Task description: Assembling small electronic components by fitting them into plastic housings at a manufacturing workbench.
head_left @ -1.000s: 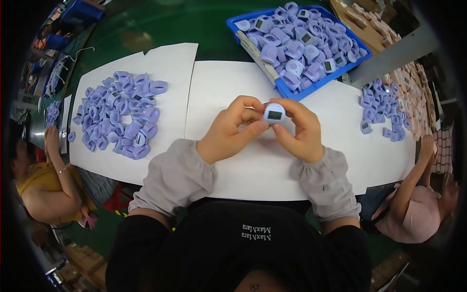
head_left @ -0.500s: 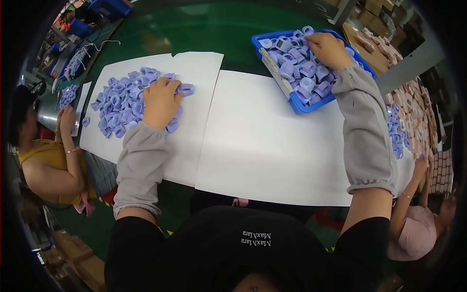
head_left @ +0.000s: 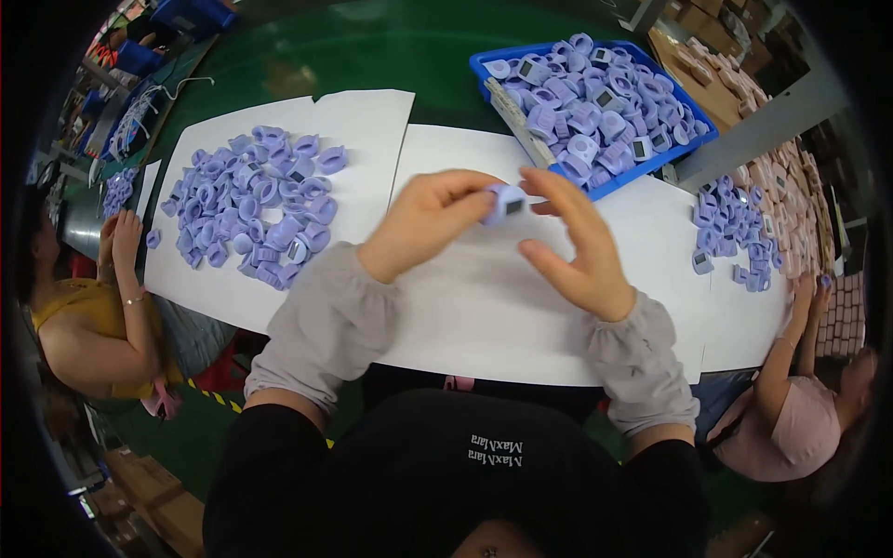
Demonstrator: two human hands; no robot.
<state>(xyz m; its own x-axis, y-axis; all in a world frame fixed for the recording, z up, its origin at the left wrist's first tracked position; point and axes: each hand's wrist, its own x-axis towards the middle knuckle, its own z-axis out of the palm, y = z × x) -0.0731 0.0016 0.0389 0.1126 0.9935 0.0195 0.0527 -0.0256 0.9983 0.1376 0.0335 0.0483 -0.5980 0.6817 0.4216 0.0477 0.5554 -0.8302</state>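
Blur softens lilac device (head_left: 505,203); left hand (head_left: 426,221) hides part.

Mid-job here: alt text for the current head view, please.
A person's left hand pinches a small lavender plastic device with a dark rectangular display above white sheets, the right hand open close beside it. A loose pile of similar lavender pieces lies at left; a blue rectangular plastic tray heaped with more is upper right.
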